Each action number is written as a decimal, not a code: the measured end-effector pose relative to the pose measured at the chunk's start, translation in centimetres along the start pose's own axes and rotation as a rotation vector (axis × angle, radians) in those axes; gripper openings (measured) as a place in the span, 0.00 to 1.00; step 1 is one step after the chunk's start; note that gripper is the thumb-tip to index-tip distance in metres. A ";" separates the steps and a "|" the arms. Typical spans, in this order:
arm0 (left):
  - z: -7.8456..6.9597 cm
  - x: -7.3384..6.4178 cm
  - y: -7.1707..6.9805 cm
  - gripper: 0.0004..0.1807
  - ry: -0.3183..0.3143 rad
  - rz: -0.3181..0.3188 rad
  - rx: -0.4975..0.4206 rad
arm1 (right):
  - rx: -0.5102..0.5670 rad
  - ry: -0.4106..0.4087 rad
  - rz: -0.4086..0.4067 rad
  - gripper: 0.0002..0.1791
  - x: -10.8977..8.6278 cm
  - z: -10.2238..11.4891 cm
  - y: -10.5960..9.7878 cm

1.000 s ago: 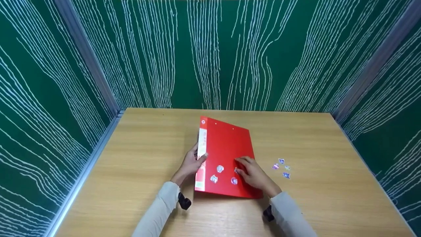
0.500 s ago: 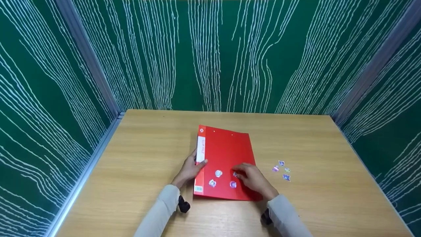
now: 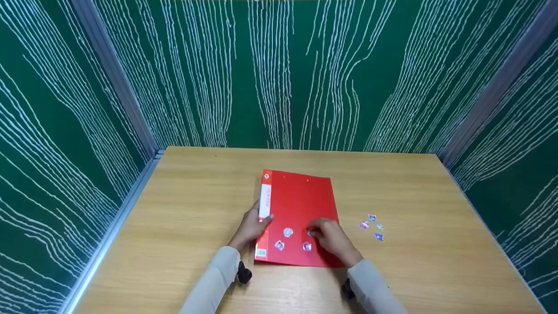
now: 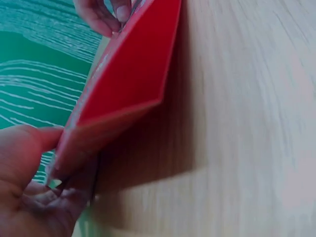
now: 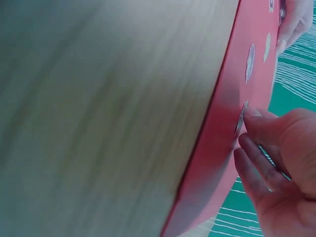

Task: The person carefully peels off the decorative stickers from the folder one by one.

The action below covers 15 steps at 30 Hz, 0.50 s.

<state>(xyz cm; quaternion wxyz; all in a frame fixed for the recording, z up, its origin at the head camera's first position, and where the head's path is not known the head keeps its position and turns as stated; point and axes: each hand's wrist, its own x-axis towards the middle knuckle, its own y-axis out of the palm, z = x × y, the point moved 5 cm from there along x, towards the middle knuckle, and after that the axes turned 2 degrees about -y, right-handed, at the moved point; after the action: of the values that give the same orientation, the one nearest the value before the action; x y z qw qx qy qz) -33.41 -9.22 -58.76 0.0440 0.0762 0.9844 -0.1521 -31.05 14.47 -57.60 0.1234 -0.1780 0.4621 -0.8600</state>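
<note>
My left hand grips the spine of a red file folder, thumb on the front cover and fingers underneath. In the left wrist view the spine side of the folder is raised off the table, and its covers gape at the lower end. Over the lower right of the cover, my right hand pinches a small shiny sticker with thumb and fingertips, right at the red surface. Three more stickers lie on the cover: a pale round one, one with pointed corners and a purple one.
Several loose stickers lie on the wooden table to the right of the folder. Green walls with white wavy lines enclose the table at the back and both sides.
The folder has tipped down flatter and come slightly toward me, with the left hand still holding its spine. The right fingers have drawn in closer around the sticker.
</note>
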 end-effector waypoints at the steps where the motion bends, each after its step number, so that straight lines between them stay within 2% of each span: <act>1: -0.1 0.0 0.0 0.40 0.006 -0.001 0.009 | -0.008 -0.001 -0.001 0.15 0.1 0.0 0.1; 7: -0.5 0.0 0.1 0.38 0.113 -0.001 0.099 | -0.053 -0.050 0.002 0.08 0.7 0.1 0.5; 9: -0.5 0.0 0.0 0.37 0.131 0.000 0.116 | -0.058 -0.054 0.017 0.07 0.8 0.1 0.7; 12: -0.1 0.1 -0.1 0.38 0.099 0.009 0.095 | -0.053 -0.043 0.040 0.08 1.0 0.2 0.8; 15: 0.4 0.1 -0.2 0.39 0.026 0.008 0.068 | -0.042 -0.029 0.055 0.08 1.1 0.2 1.0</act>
<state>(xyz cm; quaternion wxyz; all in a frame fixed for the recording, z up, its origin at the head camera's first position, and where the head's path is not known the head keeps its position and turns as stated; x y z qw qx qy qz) -33.51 -9.54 -59.10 0.0292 0.0833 0.9789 -0.1845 -31.91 13.34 -58.08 0.1501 -0.1802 0.4830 -0.8436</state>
